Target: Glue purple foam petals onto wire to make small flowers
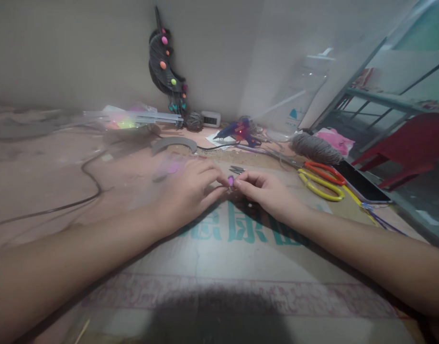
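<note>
My left hand [191, 188] and my right hand [268, 191] meet over the middle of the work surface, thumbs and forefingers pinched together. Between their fingertips is a small purple piece [231, 180], too small and blurred to name, held from both sides. Just beyond it lie thin metal tips [237, 169], apparently of a small tool. Behind my left fingers is a clear plastic packet with something purple [173, 167] in it. The scissors with orange and yellow handles [322, 181] rest to the right of my right hand.
At the back are a blue glue gun [237, 131], a grey yarn ball [194, 122], clear sticks [151, 117] and a plastic bottle [300, 105]. A grey crescent [174, 143] lies nearer. On the right are grey yarn [317, 149] and a phone [365, 184]. A black cord [93, 193] crosses the left.
</note>
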{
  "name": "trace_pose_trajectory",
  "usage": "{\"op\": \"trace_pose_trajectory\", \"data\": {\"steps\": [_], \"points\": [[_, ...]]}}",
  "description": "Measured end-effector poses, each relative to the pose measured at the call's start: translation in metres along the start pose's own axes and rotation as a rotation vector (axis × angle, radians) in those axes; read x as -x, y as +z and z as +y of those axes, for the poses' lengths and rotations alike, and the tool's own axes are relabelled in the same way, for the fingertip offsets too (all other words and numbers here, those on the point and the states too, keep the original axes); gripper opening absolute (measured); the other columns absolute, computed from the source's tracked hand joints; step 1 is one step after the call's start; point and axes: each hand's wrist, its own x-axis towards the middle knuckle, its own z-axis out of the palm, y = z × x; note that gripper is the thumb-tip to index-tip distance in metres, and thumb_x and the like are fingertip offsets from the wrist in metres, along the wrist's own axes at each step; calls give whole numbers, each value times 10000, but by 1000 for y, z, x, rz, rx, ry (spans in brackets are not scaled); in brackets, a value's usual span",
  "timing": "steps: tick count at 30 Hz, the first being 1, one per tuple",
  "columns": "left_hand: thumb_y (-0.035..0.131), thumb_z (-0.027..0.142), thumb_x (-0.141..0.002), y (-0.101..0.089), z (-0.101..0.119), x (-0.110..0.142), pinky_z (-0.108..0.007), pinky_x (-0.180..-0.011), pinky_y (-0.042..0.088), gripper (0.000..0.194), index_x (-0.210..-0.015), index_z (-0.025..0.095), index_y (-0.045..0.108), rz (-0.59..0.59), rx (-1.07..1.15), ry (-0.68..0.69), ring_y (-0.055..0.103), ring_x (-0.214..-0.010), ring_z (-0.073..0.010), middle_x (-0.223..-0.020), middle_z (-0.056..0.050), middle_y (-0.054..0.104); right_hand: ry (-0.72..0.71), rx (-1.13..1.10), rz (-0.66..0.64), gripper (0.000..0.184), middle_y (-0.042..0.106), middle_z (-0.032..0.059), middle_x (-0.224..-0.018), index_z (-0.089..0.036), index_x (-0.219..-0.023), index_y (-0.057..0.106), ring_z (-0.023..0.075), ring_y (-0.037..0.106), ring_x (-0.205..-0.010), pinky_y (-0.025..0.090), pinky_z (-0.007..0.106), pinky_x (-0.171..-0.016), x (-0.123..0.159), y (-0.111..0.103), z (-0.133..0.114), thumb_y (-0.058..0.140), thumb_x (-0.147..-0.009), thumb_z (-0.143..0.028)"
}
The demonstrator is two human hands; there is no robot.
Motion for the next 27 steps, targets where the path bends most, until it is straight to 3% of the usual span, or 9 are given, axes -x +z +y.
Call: {"op": "trace_pose_trajectory", "data": {"steps": [6, 9, 14, 18, 21, 24, 27], "points": [[568, 271, -934, -1, 2, 0, -358, -849, 429, 101, -886, 194, 611, -32, -5, -17, 607, -895, -190, -899, -26, 682, -8, -10, -8, 336, 520, -44, -603, -170, -773, 596, 72, 437, -498, 331, 228, -460, -1, 1, 1, 657, -806, -499], [570, 265, -930, 1, 2, 0, -345, -836, 447, 79, -972, 200, 585, -32, 13, -28, 613, -911, -188, -947, -30, 678, -15, -9, -8, 320, 522, -43, -604, -171, -778, 592, 74, 442, -504, 340, 228, -469, -1, 1, 2, 646, -821, -484], [647, 231, -874, 4, 3, 1, -340, -874, 471, 426, -1264, 217, 474, -57, 55, -73, 608, -994, -191, -1078, -49, 649, -77, 80, 34, 293, 555, -28, -637, -171, -776, 589, 77, 451, -523, 343, 230, -485, -1, -1, 3, 623, -849, -453], [668, 262, -861, 4, 2, 1, -348, -887, 473, 479, -1288, 199, 462, -40, 118, -155, 600, -997, -195, -1090, -65, 632, -65, 52, 46, 304, 548, -28, -633, -171, -797, 594, 86, 457, -530, 355, 233, -493, -1, -1, 4, 619, -850, -470], [631, 364, -889, 2, 2, -1, -357, -880, 472, 391, -1216, 177, 522, -21, 182, -273, 599, -992, -205, -1075, -77, 635, -77, 25, 54, 303, 572, -11, -680, -168, -818, 600, 102, 503, -583, 391, 244, -534, -2, -1, 4, 624, -844, -469], [532, 399, -941, 0, 2, -4, -343, -832, 464, 243, -999, 178, 616, -71, 240, -337, 600, -933, -198, -972, -52, 653, -132, 93, 73, 284, 562, -13, -683, -167, -803, 608, 101, 489, -596, 391, 248, -560, -2, -1, 5, 622, -845, -448], [476, 383, -960, -1, 3, -5, -326, -768, 451, 275, -855, 179, 628, -134, 271, -351, 595, -854, -188, -861, -28, 648, -174, 185, 73, 263, 574, -6, -698, -172, -816, 627, 110, 489, -614, 396, 260, -584, -2, -2, 5, 602, -858, -430]]}}
